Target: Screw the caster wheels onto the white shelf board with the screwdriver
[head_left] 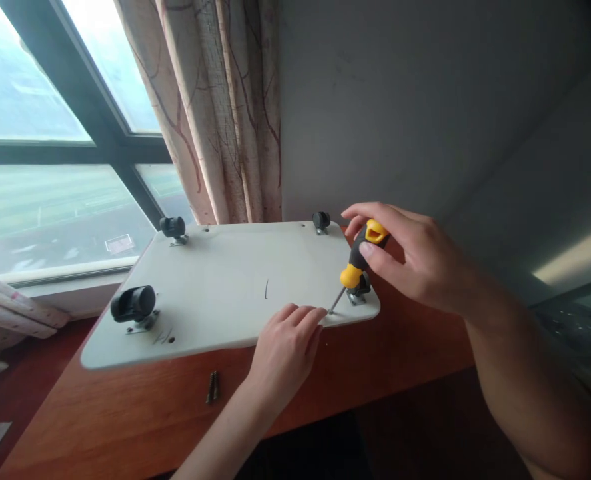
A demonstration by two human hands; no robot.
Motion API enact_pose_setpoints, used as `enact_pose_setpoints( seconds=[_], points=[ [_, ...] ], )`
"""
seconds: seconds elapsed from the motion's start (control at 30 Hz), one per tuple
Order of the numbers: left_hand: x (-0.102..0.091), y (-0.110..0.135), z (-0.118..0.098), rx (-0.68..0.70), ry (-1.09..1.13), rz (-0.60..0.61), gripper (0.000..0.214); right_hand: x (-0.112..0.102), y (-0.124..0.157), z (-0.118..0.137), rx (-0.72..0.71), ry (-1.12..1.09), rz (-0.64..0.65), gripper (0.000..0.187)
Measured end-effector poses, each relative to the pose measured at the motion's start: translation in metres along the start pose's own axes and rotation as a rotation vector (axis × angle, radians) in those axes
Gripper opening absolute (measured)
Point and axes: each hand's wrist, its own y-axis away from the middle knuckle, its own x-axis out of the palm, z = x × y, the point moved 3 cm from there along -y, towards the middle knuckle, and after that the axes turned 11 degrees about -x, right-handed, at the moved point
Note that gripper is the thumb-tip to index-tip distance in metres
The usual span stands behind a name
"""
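Note:
My right hand (408, 250) is closed around the black and yellow handle of a screwdriver (358, 257). Its metal shaft slants down to the near right part of a white board (225, 280), where the tip meets what looks like a screw. My left hand (290, 340) rests on the board's near edge, its fingers bent together beside the screwdriver tip; whether they pinch the screw is hidden. Black caster wheels stand at the board's corners: near left (133, 304), far left (172, 228), far right (321, 221), and near right (360, 287), partly behind the screwdriver.
The board lies on a reddish-brown wooden table (140, 407). Two long screws (212, 387) lie on the table in front of the board. Behind are a patterned curtain (225, 113) and a grey wall (400, 100); a window (40, 187) is at the left.

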Motion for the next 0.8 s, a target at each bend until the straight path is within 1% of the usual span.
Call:
enact_pose_setpoints(
  seconds=[0.07,0.1,0.13,0.27,0.3,0.37,0.47,0.53,0.6,0.67,0.73,0.8],
  points=[
    [-0.001,0.003,0.0,0.003,0.007,0.01,0.019,-0.003,0.001,-0.004,-0.012,-0.097,0.054,0.04],
    [-0.002,0.004,-0.001,0.008,0.014,0.013,0.019,-0.004,0.001,-0.006,-0.001,-0.1,0.056,0.041],
    [-0.002,0.004,-0.001,0.012,0.018,0.014,0.019,-0.004,0.001,-0.008,0.018,-0.069,0.042,0.041],
    [0.0,0.007,-0.003,0.021,0.03,0.021,0.02,0.001,0.0,-0.011,0.065,0.169,-0.068,0.035],
    [0.0,0.007,-0.003,0.021,0.032,0.02,0.02,0.002,0.0,-0.01,0.072,0.192,-0.08,0.034],
    [0.001,0.009,-0.004,0.023,0.036,0.019,0.021,0.003,0.001,-0.01,0.068,0.129,-0.067,0.033],
    [0.003,0.011,-0.003,0.023,0.038,0.016,0.021,0.002,0.003,-0.011,0.026,-0.112,0.023,0.042],
    [0.005,0.013,-0.003,0.021,0.039,0.016,0.021,0.0,0.004,-0.013,0.02,-0.189,0.047,0.046],
    [0.006,0.014,-0.002,0.02,0.041,0.016,0.022,0.001,0.004,-0.014,0.037,-0.102,0.001,0.045],
    [0.008,0.015,-0.002,0.018,0.042,0.015,0.022,0.003,0.003,-0.012,0.05,0.074,-0.068,0.04],
    [0.008,0.016,-0.002,0.018,0.041,0.013,0.021,0.006,0.002,-0.008,0.051,0.201,-0.102,0.035],
    [0.008,0.017,-0.002,0.019,0.042,0.008,0.021,0.007,0.002,-0.005,0.045,0.197,-0.098,0.032]
  ],
)
